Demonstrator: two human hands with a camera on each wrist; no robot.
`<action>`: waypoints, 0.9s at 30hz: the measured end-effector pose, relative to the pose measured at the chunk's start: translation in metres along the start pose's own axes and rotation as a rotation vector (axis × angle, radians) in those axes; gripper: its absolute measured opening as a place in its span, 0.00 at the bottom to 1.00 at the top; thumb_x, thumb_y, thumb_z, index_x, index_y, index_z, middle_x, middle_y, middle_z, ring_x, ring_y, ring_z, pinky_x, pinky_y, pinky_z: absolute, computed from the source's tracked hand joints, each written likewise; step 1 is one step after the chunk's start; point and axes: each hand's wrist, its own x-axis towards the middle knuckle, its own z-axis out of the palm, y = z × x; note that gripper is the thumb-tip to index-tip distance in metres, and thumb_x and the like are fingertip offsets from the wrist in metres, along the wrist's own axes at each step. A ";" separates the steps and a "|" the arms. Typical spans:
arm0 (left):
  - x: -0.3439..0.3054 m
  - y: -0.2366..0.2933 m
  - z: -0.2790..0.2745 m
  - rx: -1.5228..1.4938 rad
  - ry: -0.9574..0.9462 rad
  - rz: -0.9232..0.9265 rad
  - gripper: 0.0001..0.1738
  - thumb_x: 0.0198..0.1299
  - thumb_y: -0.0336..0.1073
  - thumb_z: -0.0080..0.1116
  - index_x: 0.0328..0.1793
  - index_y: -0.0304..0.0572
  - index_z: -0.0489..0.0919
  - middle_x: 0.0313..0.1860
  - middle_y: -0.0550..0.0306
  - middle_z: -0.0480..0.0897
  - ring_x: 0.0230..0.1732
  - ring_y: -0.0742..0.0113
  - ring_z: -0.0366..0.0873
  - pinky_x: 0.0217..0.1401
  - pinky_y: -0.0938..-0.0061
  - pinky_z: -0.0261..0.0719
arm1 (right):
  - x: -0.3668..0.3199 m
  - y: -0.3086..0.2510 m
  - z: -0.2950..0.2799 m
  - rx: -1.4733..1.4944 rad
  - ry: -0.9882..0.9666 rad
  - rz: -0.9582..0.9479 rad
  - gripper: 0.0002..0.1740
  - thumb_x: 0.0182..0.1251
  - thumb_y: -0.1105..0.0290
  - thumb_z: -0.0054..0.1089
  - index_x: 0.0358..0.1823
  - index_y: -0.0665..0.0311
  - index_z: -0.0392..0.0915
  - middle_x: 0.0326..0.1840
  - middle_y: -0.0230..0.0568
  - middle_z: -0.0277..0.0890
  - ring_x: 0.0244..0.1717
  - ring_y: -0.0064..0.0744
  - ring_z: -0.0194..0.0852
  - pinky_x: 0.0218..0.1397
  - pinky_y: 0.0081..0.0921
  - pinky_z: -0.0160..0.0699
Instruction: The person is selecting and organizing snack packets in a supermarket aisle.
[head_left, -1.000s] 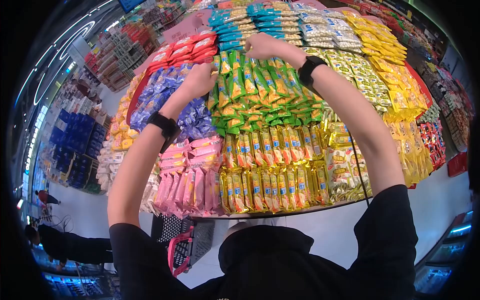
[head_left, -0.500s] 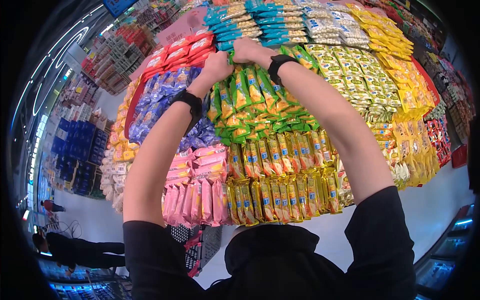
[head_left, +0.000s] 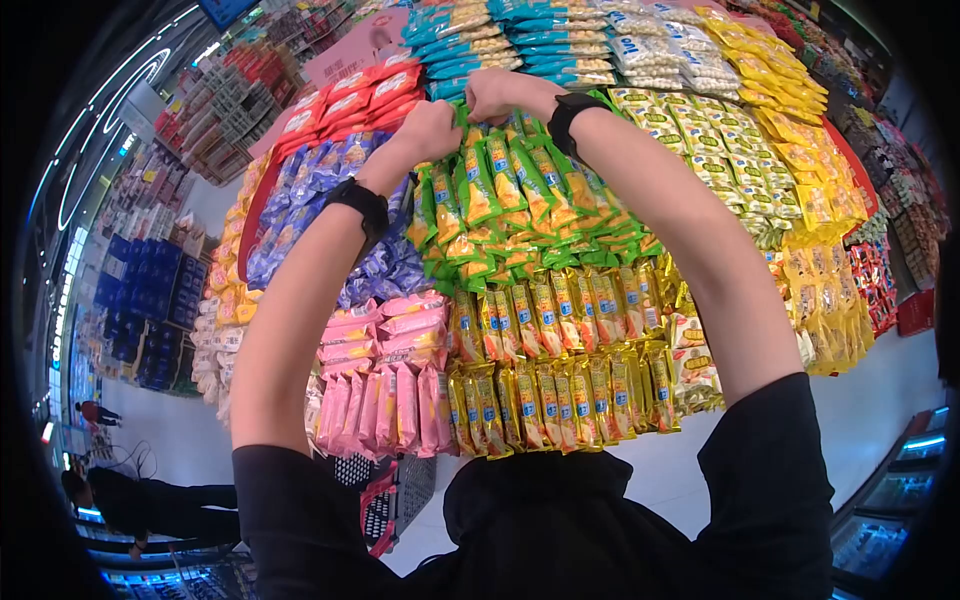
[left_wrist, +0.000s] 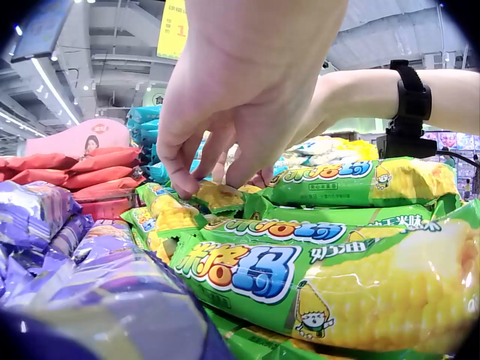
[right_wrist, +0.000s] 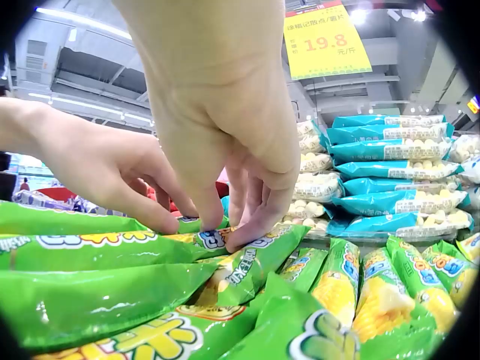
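Note:
In the head view, my left hand (head_left: 430, 132) and right hand (head_left: 492, 95) are close together at the back of a pile of green-and-yellow corn snack packets (head_left: 482, 192). The left wrist view shows the left thumb and fingers pinching the end of a corn snack packet (left_wrist: 219, 196). Larger corn snack packets (left_wrist: 352, 289) lie in front of it. In the right wrist view, my right fingers curl down around another corn snack packet (right_wrist: 251, 259), the left fingertips right beside them. Each wrist wears a black band.
Purple packets (head_left: 315, 205) lie left of the pile, red packets (head_left: 362, 95) behind left, and stacked teal bags (head_left: 455, 50) behind. Pink packets (head_left: 385, 405) and gold packets (head_left: 550, 400) fill the front. A shopping basket (head_left: 410, 490) is below the edge; a person (head_left: 150, 505) stands at left.
Over the second, my right hand moved left across the green packets to beside the left hand, which shifted slightly right. Since half a second ago, both hands have stayed nearly in place.

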 end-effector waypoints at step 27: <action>-0.138 0.092 -0.058 -0.079 0.028 0.286 0.32 0.65 0.51 0.56 0.64 0.29 0.71 0.60 0.34 0.75 0.60 0.41 0.73 0.65 0.59 0.72 | -0.101 0.116 -0.028 -0.423 0.198 0.077 0.22 0.54 0.56 0.70 0.41 0.68 0.81 0.37 0.51 0.83 0.44 0.49 0.82 0.50 0.41 0.80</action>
